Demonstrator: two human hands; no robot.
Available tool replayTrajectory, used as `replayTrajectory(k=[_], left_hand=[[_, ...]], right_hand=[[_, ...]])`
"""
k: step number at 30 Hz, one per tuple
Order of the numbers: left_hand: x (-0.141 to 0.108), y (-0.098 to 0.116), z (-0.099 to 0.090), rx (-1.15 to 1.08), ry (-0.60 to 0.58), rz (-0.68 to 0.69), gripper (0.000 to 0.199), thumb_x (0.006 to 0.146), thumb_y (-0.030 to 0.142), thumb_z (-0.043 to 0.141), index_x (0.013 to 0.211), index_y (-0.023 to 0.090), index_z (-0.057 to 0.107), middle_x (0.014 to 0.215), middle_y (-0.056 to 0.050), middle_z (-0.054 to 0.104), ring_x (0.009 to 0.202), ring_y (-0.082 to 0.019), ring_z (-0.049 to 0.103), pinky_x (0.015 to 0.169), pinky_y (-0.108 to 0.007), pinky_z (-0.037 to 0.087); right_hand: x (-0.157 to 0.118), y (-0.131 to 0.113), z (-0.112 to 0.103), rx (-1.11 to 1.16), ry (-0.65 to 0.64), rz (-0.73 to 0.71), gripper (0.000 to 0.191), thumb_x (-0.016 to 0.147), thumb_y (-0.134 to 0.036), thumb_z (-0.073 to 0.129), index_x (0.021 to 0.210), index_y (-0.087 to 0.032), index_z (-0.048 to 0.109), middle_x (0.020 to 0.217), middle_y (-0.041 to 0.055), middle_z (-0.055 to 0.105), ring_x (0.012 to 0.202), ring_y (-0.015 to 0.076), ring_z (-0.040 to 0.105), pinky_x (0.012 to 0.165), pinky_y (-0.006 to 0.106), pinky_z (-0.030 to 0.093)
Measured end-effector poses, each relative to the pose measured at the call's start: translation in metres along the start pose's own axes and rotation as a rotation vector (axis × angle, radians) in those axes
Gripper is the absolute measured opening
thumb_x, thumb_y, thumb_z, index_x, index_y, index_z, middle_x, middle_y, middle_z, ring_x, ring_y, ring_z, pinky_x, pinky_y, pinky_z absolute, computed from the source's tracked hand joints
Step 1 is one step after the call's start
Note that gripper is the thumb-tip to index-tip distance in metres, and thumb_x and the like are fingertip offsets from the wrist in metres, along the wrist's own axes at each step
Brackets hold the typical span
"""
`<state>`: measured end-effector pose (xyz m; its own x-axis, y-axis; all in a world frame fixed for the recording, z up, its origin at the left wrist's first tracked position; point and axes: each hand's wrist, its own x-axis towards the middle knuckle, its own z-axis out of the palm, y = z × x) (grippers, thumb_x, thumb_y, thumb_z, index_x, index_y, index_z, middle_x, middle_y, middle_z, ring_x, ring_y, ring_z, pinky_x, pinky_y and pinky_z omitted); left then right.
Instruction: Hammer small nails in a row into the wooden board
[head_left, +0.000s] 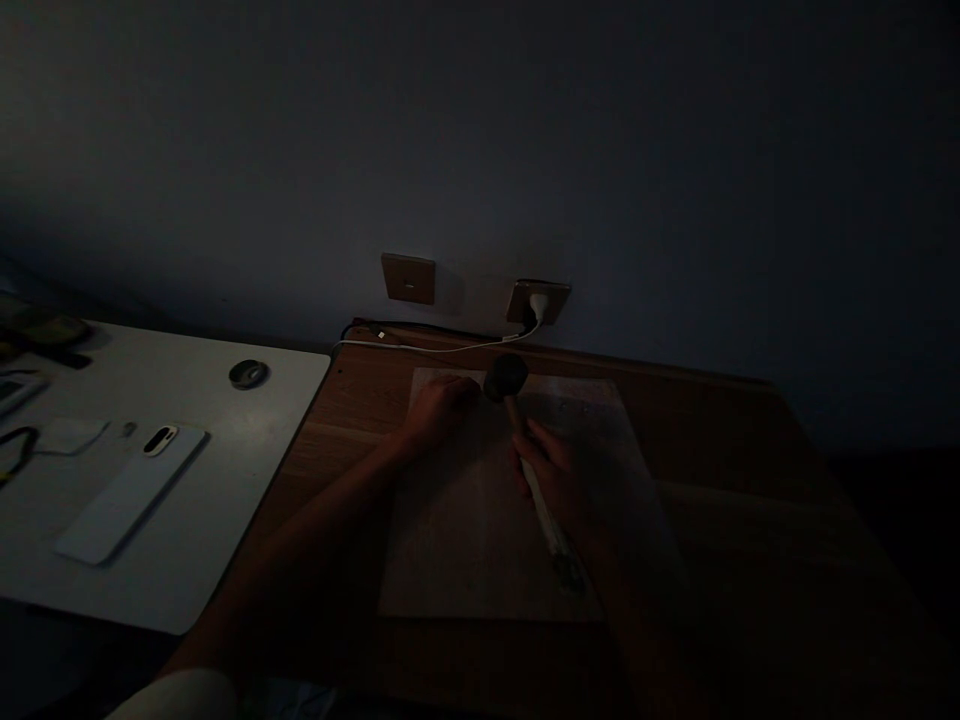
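A dim room, seen from above. On a brown wooden surface (720, 480) lies a pale board (465, 540), reaching from the near edge towards the far edge. The right hand (551, 470) is clamped round the light handle of a mallet (517, 415), whose dark round head hangs above the board's far end. The left hand (439, 405) rests curled there, just beside the head; whether it pinches something is too dark to tell. Striking seems the step in hand, and the next blow calls for care, with the fingers so close. Left, a white surface (225, 520) carries a phone (131, 490) and a small round disc (248, 373). Beyond, a white cable (450, 348) runs to a wall socket (538, 300).
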<state>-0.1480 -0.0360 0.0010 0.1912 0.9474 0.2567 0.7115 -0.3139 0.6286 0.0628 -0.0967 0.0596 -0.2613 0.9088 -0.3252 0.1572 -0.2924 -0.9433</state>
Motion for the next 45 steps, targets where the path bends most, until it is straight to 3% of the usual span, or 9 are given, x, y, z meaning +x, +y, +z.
replayTrajectory(k=[5,18,24,28,36,45], left_hand=[[0.000,0.005,-0.001,-0.081,-0.004,-0.090,0.040,0.082,0.013,0.065,0.122,0.020,0.066,0.096,-0.004,0.078,0.087,-0.019,0.073,0.081,-0.029,0.056],[0.001,0.000,0.000,-0.115,0.005,-0.086,0.038,0.084,0.010,0.064,0.121,0.018,0.067,0.105,-0.006,0.079,0.094,-0.020,0.074,0.082,-0.027,0.055],[0.000,-0.001,0.000,-0.069,-0.007,-0.131,0.038,0.086,0.015,0.063,0.123,0.018,0.066,0.100,-0.007,0.079,0.091,-0.023,0.074,0.079,-0.029,0.056],[-0.001,-0.004,0.001,-0.074,0.011,-0.123,0.051,0.085,0.016,0.065,0.135,0.018,0.060,0.107,-0.009,0.078,0.096,-0.024,0.074,0.080,-0.030,0.056],[-0.003,-0.005,0.002,-0.076,0.015,-0.127,0.060,0.083,0.014,0.067,0.142,0.021,0.056,0.106,-0.007,0.078,0.093,-0.023,0.074,0.077,-0.028,0.054],[-0.003,0.002,-0.005,-0.025,0.011,-0.085,0.047,0.086,0.014,0.063,0.133,0.017,0.058,0.111,-0.010,0.073,0.095,-0.022,0.071,0.081,-0.030,0.055]], right_hand=[[-0.002,0.003,0.002,0.011,0.009,-0.018,0.035,0.086,-0.058,0.060,0.088,-0.024,0.054,0.067,-0.0075,0.052,0.040,0.0070,0.044,0.033,0.019,0.035],[0.000,-0.002,0.010,-0.026,0.004,-0.020,0.036,0.084,-0.059,0.061,0.084,-0.024,0.053,0.062,-0.0076,0.052,0.039,0.0078,0.043,0.032,0.020,0.035],[0.002,0.004,0.012,-0.044,0.000,-0.031,0.037,0.086,-0.060,0.060,0.086,-0.023,0.054,0.062,-0.0080,0.052,0.039,0.0077,0.044,0.033,0.020,0.036],[0.005,0.009,0.015,-0.038,-0.006,-0.026,0.035,0.086,-0.058,0.060,0.089,-0.023,0.054,0.061,-0.0088,0.051,0.039,0.0079,0.043,0.032,0.019,0.036],[0.005,0.017,0.014,-0.023,-0.035,-0.055,0.035,0.089,-0.058,0.058,0.089,-0.023,0.054,0.063,-0.0086,0.051,0.039,0.0070,0.044,0.032,0.018,0.035],[-0.001,0.006,0.002,-0.036,-0.009,-0.031,0.034,0.087,-0.056,0.062,0.090,-0.023,0.059,0.065,-0.0070,0.053,0.041,0.0072,0.044,0.034,0.018,0.036]])
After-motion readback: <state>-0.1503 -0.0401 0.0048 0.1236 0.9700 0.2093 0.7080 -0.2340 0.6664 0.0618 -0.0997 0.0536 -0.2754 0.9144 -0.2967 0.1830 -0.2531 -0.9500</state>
